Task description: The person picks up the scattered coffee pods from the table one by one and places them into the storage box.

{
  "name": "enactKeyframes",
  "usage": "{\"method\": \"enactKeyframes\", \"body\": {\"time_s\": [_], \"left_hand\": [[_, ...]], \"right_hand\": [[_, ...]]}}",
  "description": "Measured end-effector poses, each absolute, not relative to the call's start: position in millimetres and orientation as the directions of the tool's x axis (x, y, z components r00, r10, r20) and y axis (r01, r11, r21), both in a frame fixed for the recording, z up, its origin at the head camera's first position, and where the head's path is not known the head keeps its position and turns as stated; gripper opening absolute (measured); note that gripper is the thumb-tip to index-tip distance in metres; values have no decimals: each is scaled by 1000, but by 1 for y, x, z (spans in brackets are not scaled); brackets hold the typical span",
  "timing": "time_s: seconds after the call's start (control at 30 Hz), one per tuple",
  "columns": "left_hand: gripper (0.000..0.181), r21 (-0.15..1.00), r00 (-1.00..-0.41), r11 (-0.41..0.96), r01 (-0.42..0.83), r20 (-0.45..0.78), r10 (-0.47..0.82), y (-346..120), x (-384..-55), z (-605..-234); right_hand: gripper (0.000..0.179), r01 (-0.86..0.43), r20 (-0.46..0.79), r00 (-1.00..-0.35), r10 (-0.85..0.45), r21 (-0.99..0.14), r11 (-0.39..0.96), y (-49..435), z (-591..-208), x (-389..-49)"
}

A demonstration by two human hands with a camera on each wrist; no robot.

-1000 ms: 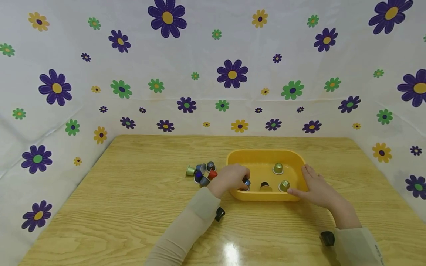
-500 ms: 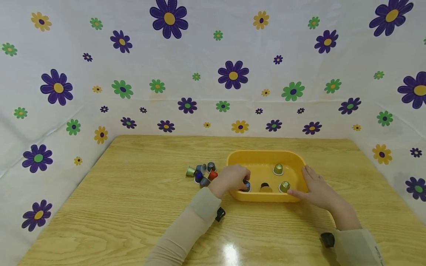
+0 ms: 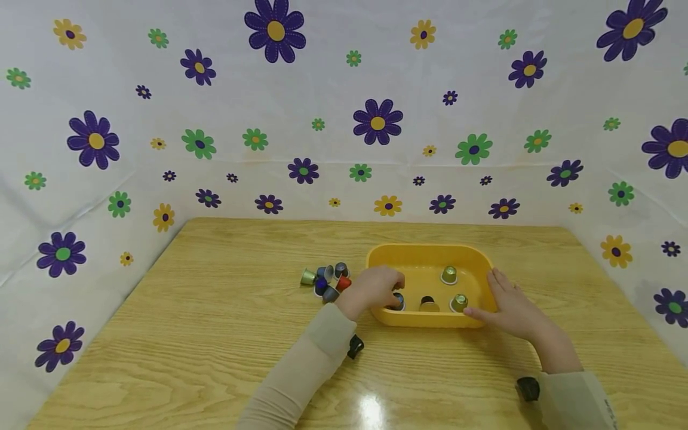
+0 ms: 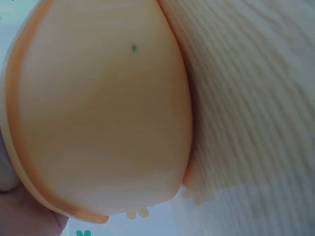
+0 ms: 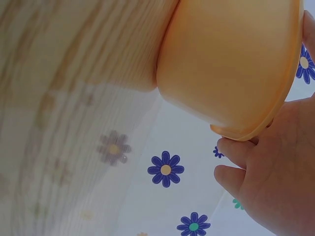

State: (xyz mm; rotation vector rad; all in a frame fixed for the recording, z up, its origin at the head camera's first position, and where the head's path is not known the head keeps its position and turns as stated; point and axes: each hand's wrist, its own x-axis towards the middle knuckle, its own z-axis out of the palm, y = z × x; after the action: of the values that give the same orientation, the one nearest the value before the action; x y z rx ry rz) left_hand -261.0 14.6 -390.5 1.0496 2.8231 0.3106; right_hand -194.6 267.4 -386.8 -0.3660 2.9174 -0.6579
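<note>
My left hand (image 3: 376,288) reaches over the near left corner of a yellow plastic bin (image 3: 424,319), its curled fingers and thumb around a dark blue coffee capsule (image 3: 399,301) at the bin floor. On the bin's right end rests my right hand (image 3: 513,307), fingers straight along the rim and thumb over the front edge. Two green capsules stand inside: one farther back (image 3: 449,275), one near the right thumb (image 3: 459,303). Between the hands lies a gold capsule with a dark top (image 3: 429,304). The left wrist view shows the bin's outer wall (image 4: 108,113), hiding the fingertips.
Left of the bin, several capsules lie in a loose pile on the wooden table (image 3: 215,334), among them a light green one (image 3: 308,276) and a red one (image 3: 343,282). A white flowered cloth (image 3: 322,77) surrounds the table's back and sides.
The dark blue capsule has come down slightly to the bin floor under the left fingers. The right hand has kept its place on the bin.
</note>
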Motion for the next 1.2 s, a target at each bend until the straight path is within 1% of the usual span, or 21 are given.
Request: {"method": "enactKeyframes", "body": {"time_s": [0.13,0.23,0.43,0.63,0.87,1.03,1.2], "left_hand": [[27,250,-749,725,642,5,662,13,-262,-393],[29,274,-745,711,648,35,666,11,-263,-394],[30,350,-753,681,643,125,647,3,-262,-390],[28,395,-779,677,621,217,588,-13,-257,-379],[28,454,-822,688,566,246,513,-35,-256,-372],[29,451,-843,714,536,253,474,-52,-257,-370],[27,452,-870,743,493,260,420,-71,-257,-370]], "right_hand": [[94,-198,-78,-963,-256,-437,878,267,-386,-194],[94,-196,-81,-964,-254,-434,880,266,-386,-195],[94,-198,-78,-964,-255,-433,880,266,-386,-194],[94,-203,-74,-963,-258,-429,880,266,-385,-194],[94,-216,-61,-961,-268,-436,874,267,-383,-192],[95,-205,-74,-963,-261,-432,878,268,-385,-194],[95,-206,-74,-962,-264,-440,874,268,-387,-196]]}}
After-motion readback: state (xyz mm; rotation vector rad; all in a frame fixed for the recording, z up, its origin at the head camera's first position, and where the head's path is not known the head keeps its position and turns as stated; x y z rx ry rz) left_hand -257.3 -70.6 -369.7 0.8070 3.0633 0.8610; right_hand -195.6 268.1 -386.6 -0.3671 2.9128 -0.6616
